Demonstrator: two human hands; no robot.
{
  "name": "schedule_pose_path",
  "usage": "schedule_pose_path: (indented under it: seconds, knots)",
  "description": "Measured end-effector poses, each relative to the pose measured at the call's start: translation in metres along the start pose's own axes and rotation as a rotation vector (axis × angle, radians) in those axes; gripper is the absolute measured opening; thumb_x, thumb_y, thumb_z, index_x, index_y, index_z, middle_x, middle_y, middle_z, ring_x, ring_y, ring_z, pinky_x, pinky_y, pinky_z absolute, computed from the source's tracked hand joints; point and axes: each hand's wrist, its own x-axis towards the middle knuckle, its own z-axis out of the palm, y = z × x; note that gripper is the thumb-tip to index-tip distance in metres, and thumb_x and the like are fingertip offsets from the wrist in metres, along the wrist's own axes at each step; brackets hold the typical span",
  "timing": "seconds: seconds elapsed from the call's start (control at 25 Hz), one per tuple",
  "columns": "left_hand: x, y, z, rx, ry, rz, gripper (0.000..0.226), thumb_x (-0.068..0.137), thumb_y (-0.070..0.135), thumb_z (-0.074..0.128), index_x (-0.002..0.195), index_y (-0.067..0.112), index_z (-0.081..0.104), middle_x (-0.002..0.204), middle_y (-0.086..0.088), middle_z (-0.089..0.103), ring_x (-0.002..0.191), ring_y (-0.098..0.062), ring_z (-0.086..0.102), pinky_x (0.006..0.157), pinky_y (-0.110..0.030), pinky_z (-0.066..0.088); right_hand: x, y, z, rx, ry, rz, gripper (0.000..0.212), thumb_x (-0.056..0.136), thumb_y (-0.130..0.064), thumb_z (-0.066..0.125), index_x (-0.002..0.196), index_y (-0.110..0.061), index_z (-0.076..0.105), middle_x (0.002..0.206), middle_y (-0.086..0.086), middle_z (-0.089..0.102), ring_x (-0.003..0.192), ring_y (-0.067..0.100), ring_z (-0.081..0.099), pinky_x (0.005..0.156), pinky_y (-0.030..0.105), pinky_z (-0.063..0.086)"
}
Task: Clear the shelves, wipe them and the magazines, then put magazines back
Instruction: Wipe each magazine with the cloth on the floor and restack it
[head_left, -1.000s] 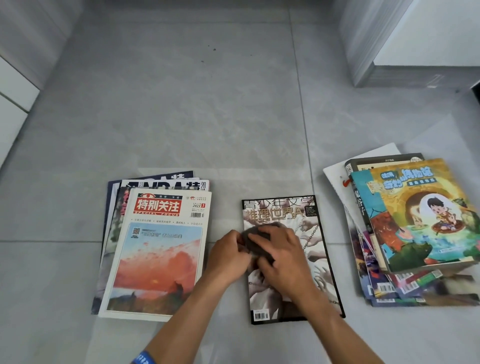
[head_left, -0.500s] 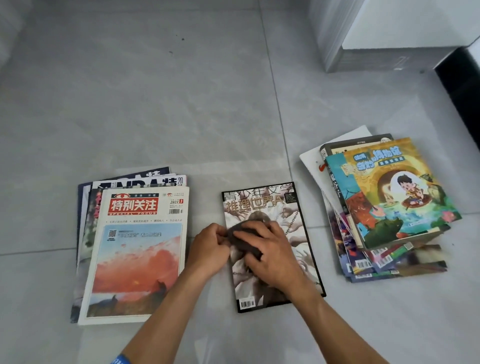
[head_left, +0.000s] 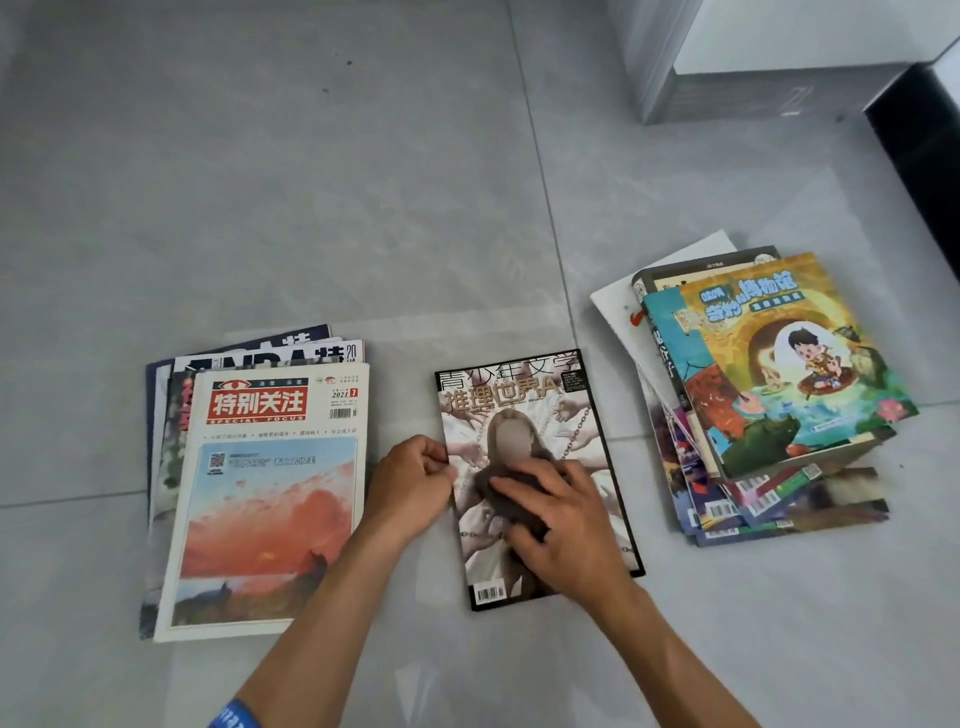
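Note:
A black-bordered magazine (head_left: 524, 395) lies flat on the grey tiled floor, in the middle. My right hand (head_left: 566, 525) lies on top of a dark cloth (head_left: 511, 483) and presses it on the cover, fingers spread over it. My left hand (head_left: 415, 480) pinches the magazine's left edge with curled fingers. A stack of magazines (head_left: 270, 493) with a red-titled white cover on top lies to the left. Another fanned stack (head_left: 769, 374), topped by a yellow cartoon cover, lies to the right.
The tiled floor (head_left: 311, 182) stretches open beyond the magazines. A white and grey cabinet base (head_left: 727, 78) stands at the top right, with a dark upright edge (head_left: 924, 171) at the far right.
My right hand has slid the cloth down and right over the cover. My left hand has let go of the cloth and now holds the magazine's left edge. The view shifted slightly.

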Motion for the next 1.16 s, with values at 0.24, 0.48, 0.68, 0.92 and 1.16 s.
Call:
schedule_pose_path:
  seconds: [0.24,0.48,0.68,0.92,1.16]
  knots:
    - [0.000,-0.001,0.002,-0.017,0.005,-0.023,0.012,0.085,0.017,0.065,0.082,0.027,0.059,0.072,0.006,0.065,0.070,-0.014,0.061,0.059,-0.024,0.039,-0.018,-0.027,0.011,-0.071,0.172,0.343,0.043,0.079,-0.026,0.056,0.118,-0.018,0.072,0.125,0.004,0.063,0.097,0.033,0.053,0.083,0.039,0.046]
    - [0.000,-0.002,0.002,-0.025,0.000,-0.011,0.011,0.086,0.016,0.064,0.083,0.026,0.060,0.070,0.006,0.064,0.073,-0.017,0.065,0.060,-0.024,0.041,-0.054,0.006,-0.008,-0.064,0.017,0.029,0.047,0.076,-0.028,0.060,0.122,-0.028,0.070,0.131,-0.007,0.060,0.101,0.029,0.053,0.089,0.039,0.044]
    - [-0.002,-0.002,0.003,0.004,0.021,-0.002,0.009,0.086,0.018,0.063,0.086,0.026,0.060,0.067,0.010,0.061,0.072,-0.016,0.061,0.057,-0.024,0.037,-0.064,-0.036,0.006,-0.058,0.093,0.329,0.048,0.073,-0.028,0.056,0.119,-0.022,0.071,0.126,0.002,0.062,0.100,0.033,0.052,0.087,0.040,0.044]
    - [-0.010,0.000,0.000,0.117,0.060,0.182,0.031,0.087,0.023,0.064,0.108,0.033,0.045,0.071,0.006,0.061,0.073,-0.021,0.062,0.063,-0.033,0.047,-0.061,-0.032,0.002,0.162,-0.102,-0.027,0.046,0.073,-0.023,0.061,0.117,-0.031,0.070,0.130,-0.015,0.058,0.099,0.021,0.054,0.088,0.036,0.048]
    - [-0.001,-0.001,-0.010,0.178,0.040,0.174,0.053,0.080,0.031,0.074,0.121,0.032,0.039,0.073,0.005,0.050,0.079,-0.026,0.061,0.068,-0.035,0.046,-0.048,-0.046,0.000,-0.046,-0.157,-0.074,0.045,0.078,-0.027,0.054,0.121,-0.031,0.064,0.126,-0.009,0.057,0.101,0.025,0.053,0.087,0.045,0.052]
